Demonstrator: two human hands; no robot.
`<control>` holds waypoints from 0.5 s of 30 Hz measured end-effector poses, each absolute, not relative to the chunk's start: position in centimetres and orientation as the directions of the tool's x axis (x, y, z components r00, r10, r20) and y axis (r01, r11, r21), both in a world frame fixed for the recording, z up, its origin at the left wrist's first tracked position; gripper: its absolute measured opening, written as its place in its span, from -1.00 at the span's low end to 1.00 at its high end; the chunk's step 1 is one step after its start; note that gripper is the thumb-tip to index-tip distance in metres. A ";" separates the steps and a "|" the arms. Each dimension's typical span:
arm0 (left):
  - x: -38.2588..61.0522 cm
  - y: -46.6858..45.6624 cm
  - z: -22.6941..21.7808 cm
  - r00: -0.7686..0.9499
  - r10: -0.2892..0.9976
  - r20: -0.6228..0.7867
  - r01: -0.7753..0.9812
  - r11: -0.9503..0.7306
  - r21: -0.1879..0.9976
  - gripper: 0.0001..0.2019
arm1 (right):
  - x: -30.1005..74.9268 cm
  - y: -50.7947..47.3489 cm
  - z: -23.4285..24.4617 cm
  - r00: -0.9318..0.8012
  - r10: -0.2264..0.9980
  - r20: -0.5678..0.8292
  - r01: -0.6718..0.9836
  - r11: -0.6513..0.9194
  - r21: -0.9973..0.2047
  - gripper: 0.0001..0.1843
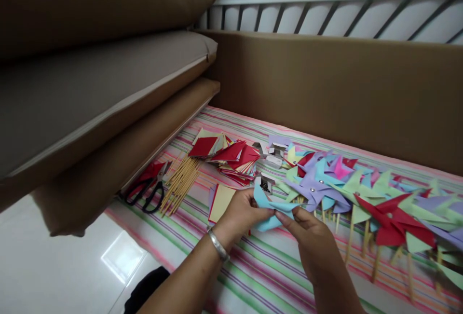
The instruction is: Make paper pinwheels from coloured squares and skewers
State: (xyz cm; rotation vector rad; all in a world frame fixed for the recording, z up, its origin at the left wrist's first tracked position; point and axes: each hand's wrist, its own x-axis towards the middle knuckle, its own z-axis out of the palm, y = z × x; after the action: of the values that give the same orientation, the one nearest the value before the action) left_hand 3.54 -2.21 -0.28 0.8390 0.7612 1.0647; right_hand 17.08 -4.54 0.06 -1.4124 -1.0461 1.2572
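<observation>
Both of my hands hold one light blue paper piece (269, 206), partly folded into points, above a striped mat (253, 266). My left hand (240, 212), with a silver bangle on its wrist, grips the paper's left side with curled fingers. My right hand (307, 229) pinches the right side between thumb and fingers. Just beyond them lies a row of finished paper pinwheels (361, 188) on wooden sticks, in purple, green, red and blue, running off to the right.
A stack of coloured paper squares (231, 155) lies at the back left, with a bundle of wooden sticks (181, 184) and black-handled scissors (148, 191) beside it. Small pin boxes (273, 152) sit behind. Brown cushions (108, 111) are stacked at left, a brown panel (343, 87) behind.
</observation>
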 end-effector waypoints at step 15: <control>-7.8 1.3 -2.0 -0.377 0.924 0.067 0.852 0.318 0.416 -0.76 | 19.3 -4.5 -0.3 0.184 0.970 -0.160 -0.178 -0.128 -0.976 -0.78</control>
State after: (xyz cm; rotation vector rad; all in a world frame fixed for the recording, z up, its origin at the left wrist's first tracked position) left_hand -7.77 1.28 -1.96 1.6347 2.3956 0.5807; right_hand 19.28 -4.52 -0.32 -1.2765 -0.8696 1.2377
